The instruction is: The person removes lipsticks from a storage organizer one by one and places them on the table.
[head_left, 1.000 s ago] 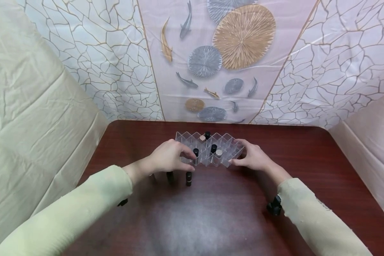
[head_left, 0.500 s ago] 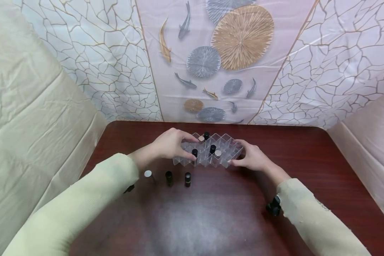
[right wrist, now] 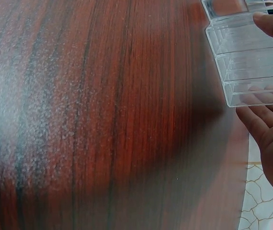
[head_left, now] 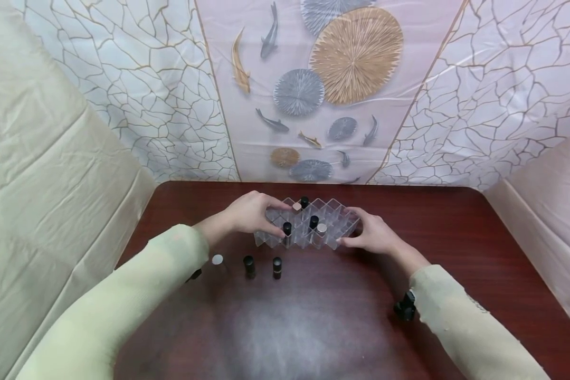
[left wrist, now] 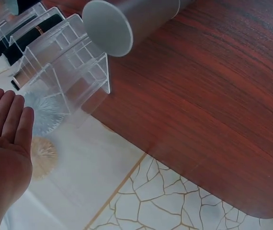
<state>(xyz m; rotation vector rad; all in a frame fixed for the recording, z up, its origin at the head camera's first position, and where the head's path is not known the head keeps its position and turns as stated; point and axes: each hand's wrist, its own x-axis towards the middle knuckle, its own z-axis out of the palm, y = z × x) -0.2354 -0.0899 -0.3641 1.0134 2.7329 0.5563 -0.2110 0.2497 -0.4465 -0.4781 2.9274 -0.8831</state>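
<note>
A clear plastic lipstick organizer point(head_left: 344, 224) with diamond-shaped compartments stands toward the back of the table. My right hand point(head_left: 375, 232) grips its right end, thumb in front and fingers behind, as the right wrist view also shows. My left hand point(head_left: 247, 212) spreads over the organizer's left part, its thumb tip right by a black lipstick point(head_left: 287, 228) and its fingertips near a pink-capped tube point(head_left: 297, 206). In the left wrist view, the fingers point(left wrist: 5, 115) are straight. Two more black lipsticks and a white-capped tube point(head_left: 321, 228) stand in other compartments.
Nearer the front edge stand two black lipsticks, one point(head_left: 249, 265) left of the other point(head_left: 277, 266). Beside them is a grey tube with a flat pale top point(left wrist: 108, 28), close under the left wrist. A patterned cloth point(head_left: 313, 126) hangs behind the dark red table point(head_left: 294, 327).
My left hand has moved back from the organizer's front edge to over its left part, uncovering the lipsticks and pale-topped tube in front. The right hand keeps its hold on the organizer.
</note>
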